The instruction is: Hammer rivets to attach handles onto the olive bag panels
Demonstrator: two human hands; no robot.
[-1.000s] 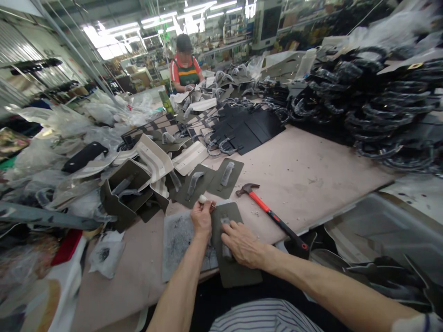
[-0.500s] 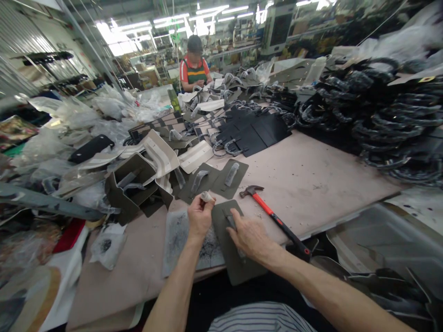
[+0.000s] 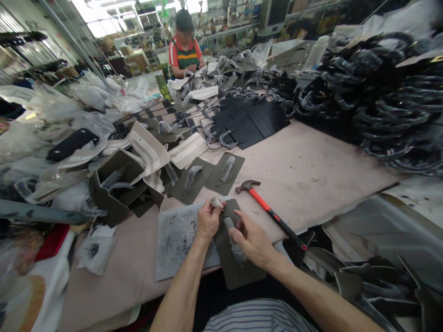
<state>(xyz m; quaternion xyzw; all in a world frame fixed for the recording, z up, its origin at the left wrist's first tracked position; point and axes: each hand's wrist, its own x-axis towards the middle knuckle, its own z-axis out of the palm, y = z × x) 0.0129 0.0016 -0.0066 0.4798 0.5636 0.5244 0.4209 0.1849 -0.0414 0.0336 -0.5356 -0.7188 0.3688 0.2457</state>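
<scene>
An olive-green panel [image 3: 230, 272] lies over the table's front edge, overlapping a speckled grey pad. Its plastic-wrapped handle [image 3: 238, 251] runs lengthwise along it. My right hand [image 3: 256, 242] curls over that handle, thumb against it and index finger lifted. At the panel's far end my left hand [image 3: 208, 223] is closed in a pinch. Something whitish [image 3: 216, 203] shows at its fingertips, perhaps a finger wrap; whatever is between the fingers is too small to make out. To the right lies a claw hammer [image 3: 268, 207] with a red and black handle.
The grey pad [image 3: 173, 240] sits on the table [image 3: 131, 272]. Beyond it are more olive panels with handles [image 3: 224, 174] and beige-lined pieces [image 3: 188, 150]. Black panels [image 3: 252, 120] and a pile of wrapped black handles [image 3: 384, 106] are farther off. Another person [image 3: 185, 46] works across the table.
My left hand has shifted right onto the panel's far end. My right index finger has lifted, baring more of the handle. The whole view has tilted downward.
</scene>
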